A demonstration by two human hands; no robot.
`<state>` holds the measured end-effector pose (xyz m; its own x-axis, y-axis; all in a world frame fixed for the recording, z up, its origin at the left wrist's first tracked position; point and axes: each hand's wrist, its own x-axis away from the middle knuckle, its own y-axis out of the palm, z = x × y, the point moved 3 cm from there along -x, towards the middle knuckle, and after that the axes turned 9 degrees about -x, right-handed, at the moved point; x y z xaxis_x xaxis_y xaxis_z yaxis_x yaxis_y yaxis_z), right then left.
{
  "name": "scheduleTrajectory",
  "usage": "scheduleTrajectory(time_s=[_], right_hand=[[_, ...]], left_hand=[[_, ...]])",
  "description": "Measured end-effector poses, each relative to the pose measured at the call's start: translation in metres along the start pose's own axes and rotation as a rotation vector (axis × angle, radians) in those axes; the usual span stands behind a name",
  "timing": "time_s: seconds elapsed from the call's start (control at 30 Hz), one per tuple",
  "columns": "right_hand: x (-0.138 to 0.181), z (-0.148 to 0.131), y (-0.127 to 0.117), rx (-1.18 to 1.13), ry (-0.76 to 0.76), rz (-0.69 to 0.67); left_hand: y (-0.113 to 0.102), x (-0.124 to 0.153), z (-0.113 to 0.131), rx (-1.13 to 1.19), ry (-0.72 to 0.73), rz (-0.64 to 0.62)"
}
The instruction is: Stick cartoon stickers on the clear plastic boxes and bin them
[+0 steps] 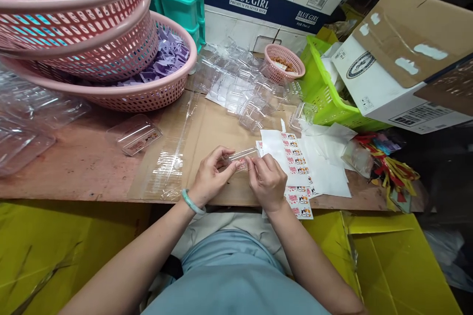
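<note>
My left hand (210, 176) and my right hand (266, 181) meet over a cardboard sheet at the table's front edge. Between them they pinch a small clear plastic box (241, 158) with a red and white sticker on its face. The left fingers grip its left end; the right fingers press on its right end. A pale green bangle (192, 202) is on my left wrist. Sticker sheets (295, 157) with small cartoon labels lie just right of my right hand, partly under it.
A finished clear box (135, 134) lies to the left. Several empty clear boxes (244, 93) are piled behind. Stacked pink baskets (111, 49) hold purple parts. A small pink basket (284, 63), a green crate (325, 98) and cardboard boxes (399, 59) stand at right.
</note>
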<state>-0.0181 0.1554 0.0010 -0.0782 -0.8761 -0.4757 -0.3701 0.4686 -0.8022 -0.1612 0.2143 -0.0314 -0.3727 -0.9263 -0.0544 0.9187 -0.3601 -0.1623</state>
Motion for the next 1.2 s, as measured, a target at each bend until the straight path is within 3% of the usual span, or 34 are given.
scheduleTrajectory(time_s=[0.1,0.23,0.37,0.5,0.6,0.77,0.87,0.97,1.03,1.1,1.2], right_hand=[[-0.002,0.012,-0.003,-0.1,0.067,0.095],[-0.002,0.032,-0.007,-0.487,0.369,0.244],[-0.001,0.026,0.009,-0.76,0.563,0.009],[-0.001,0.012,0.023,-0.987,0.533,-0.116],[-0.006,0.005,0.035,-1.071,0.471,-0.18],[-0.028,-0.021,0.066,-0.972,0.203,-0.334],[-0.036,-0.041,0.073,-0.788,-0.038,-0.32],[-0.033,-0.045,0.062,-0.68,-0.195,-0.264],[-0.032,-0.03,0.048,-0.598,-0.18,-0.177],[-0.037,-0.002,0.031,-0.493,-0.053,-0.045],[-0.058,0.047,0.01,-0.347,0.174,0.139]], left_hand=[[0.001,-0.001,-0.002,0.031,-0.014,-0.004],[0.0,-0.002,-0.003,0.063,-0.035,-0.007],[-0.001,0.0,-0.002,0.088,-0.022,-0.021],[-0.01,0.011,0.001,0.097,0.002,0.043],[-0.028,0.023,0.003,-0.024,0.073,0.134],[-0.083,0.034,-0.004,-0.42,0.236,0.237],[-0.12,0.032,-0.014,-0.657,0.373,0.364],[-0.141,0.026,-0.024,-0.802,0.439,0.425],[-0.142,0.023,-0.024,-0.9,0.451,0.475],[-0.129,0.021,-0.018,-0.941,0.448,0.533],[-0.084,0.016,0.0,-0.81,0.458,0.474]])
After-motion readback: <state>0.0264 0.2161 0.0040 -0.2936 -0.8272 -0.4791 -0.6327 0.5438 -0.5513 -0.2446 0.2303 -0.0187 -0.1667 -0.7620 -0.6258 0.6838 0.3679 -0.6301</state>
